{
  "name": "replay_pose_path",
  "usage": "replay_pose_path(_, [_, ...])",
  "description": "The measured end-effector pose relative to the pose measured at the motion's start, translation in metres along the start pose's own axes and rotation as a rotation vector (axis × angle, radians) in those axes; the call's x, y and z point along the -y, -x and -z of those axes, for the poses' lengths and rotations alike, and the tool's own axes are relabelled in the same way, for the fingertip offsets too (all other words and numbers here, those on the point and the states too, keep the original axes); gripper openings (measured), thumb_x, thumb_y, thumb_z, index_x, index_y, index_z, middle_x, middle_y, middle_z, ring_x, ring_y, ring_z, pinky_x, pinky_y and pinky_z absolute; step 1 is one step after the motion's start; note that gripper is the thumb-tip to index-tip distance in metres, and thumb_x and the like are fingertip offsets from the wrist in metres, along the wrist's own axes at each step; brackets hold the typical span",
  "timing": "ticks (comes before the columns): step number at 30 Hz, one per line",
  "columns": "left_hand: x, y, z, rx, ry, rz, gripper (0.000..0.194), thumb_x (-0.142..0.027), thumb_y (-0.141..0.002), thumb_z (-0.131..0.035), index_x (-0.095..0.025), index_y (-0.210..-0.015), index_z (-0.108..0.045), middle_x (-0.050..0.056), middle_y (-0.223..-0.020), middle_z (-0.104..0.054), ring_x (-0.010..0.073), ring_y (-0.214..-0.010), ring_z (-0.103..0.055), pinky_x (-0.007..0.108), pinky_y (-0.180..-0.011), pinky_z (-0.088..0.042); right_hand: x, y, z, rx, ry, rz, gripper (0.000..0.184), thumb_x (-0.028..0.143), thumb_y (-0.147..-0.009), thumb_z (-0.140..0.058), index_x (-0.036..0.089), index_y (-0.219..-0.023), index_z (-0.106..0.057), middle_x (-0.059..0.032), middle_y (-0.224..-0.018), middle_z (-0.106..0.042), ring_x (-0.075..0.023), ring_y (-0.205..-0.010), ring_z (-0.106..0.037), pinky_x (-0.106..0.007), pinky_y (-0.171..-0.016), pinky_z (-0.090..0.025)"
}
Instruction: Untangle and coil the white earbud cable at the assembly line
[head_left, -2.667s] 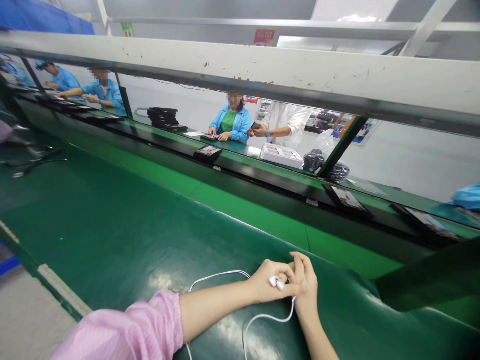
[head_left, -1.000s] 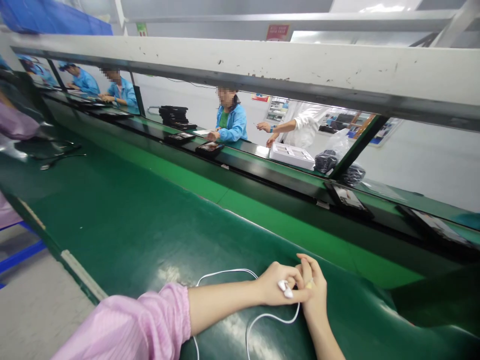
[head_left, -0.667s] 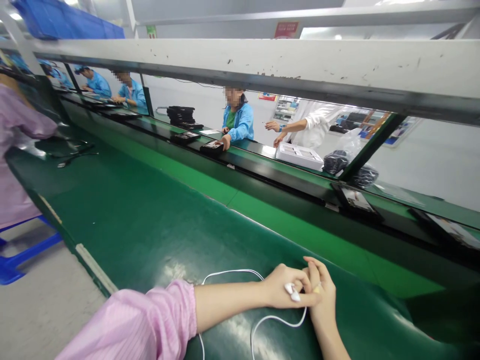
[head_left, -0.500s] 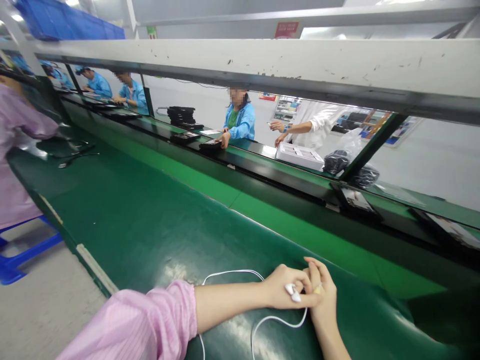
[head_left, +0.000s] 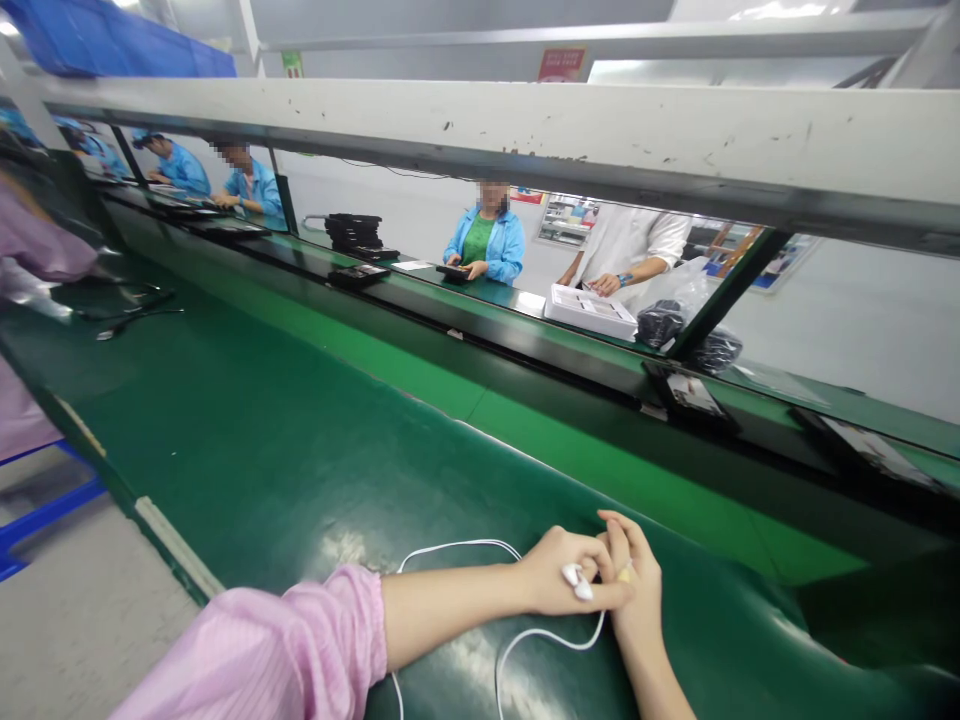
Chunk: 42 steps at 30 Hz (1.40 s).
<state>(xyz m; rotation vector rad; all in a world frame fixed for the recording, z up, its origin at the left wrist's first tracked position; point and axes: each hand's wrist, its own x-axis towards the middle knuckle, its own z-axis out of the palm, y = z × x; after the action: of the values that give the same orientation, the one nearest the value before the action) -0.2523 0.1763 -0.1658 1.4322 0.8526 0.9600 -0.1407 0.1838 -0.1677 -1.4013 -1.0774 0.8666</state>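
My left hand rests on the dark green bench surface, fingers curled round a pair of white earbuds. Their white cable loops away to the left and back under my wrist. My right hand lies against the left one, fingers bent and pressed to it, touching the earbud cable. My left arm wears a pink sleeve.
A green conveyor runs beyond the bench, with dark trays along its far side. A white box and black bags sit further back. Workers in blue stand opposite; a pink-sleeved person is at the left. A grey beam crosses overhead.
My hands keep the same hold on the earbuds. The view has swung slightly. The workers opposite have shifted; the one in blue has drawn a dark tray closer.
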Motion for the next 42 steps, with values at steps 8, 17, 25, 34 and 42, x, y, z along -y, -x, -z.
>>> replay_pose_path(8, [-0.005, 0.001, 0.000, 0.005, 0.014, -0.004, 0.047, -0.050, -0.058, -0.082, -0.018, -0.055, -0.048, -0.011, -0.039, -0.038, 0.0044, -0.041, -0.032, 0.021, -0.046, -0.024, -0.005, -0.003, 0.002, 0.018, -0.001, -0.008, 0.067, 0.079, -0.059, -0.067, 0.017, -0.084, -0.061, 0.0035, -0.050, -0.045, -0.0131, -0.041, -0.040, -0.024, -0.038, -0.029])
replay_pose_path(17, [-0.004, 0.001, 0.001, 0.001, 0.031, -0.030, 0.047, -0.049, -0.057, -0.083, -0.018, -0.055, -0.048, -0.011, -0.039, -0.039, 0.0037, -0.040, -0.031, 0.021, -0.045, -0.022, 0.005, 0.001, -0.001, 0.019, -0.008, -0.035, 0.069, 0.080, -0.054, -0.067, 0.017, -0.082, -0.060, 0.0039, -0.049, -0.044, -0.0125, -0.041, -0.037, -0.024, -0.038, -0.030])
replay_pose_path(25, [-0.004, 0.001, 0.001, -0.018, 0.106, -0.014, 0.048, -0.054, -0.055, -0.081, -0.018, -0.055, -0.049, -0.010, -0.038, -0.038, 0.0041, -0.040, -0.028, 0.023, -0.044, -0.020, 0.002, 0.001, 0.000, 0.032, -0.022, -0.020, 0.063, 0.075, -0.059, -0.067, 0.017, -0.084, -0.060, 0.0048, -0.048, -0.042, -0.0133, -0.041, -0.037, -0.025, -0.038, -0.028])
replay_pose_path(34, [-0.003, -0.006, 0.002, -0.235, 0.282, 0.029, 0.050, -0.064, -0.069, -0.065, -0.017, -0.067, -0.050, -0.005, -0.054, -0.047, 0.0073, -0.051, -0.038, 0.023, -0.052, -0.029, 0.007, 0.001, 0.001, 0.088, 0.008, 0.045, 0.043, 0.050, -0.061, -0.063, 0.016, -0.087, -0.066, -0.0041, -0.065, -0.062, -0.0215, -0.057, -0.056, -0.030, -0.052, -0.045])
replay_pose_path(42, [-0.009, -0.005, 0.003, -0.270, 0.281, 0.014, 0.059, -0.076, -0.066, -0.060, -0.019, -0.062, -0.047, -0.007, -0.050, -0.039, 0.0082, -0.049, -0.032, 0.025, -0.051, -0.025, 0.008, 0.005, 0.002, 0.109, -0.069, 0.178, 0.042, 0.051, -0.065, -0.073, 0.018, -0.090, -0.068, -0.0054, -0.072, -0.065, -0.0228, -0.065, -0.062, -0.032, -0.060, -0.053])
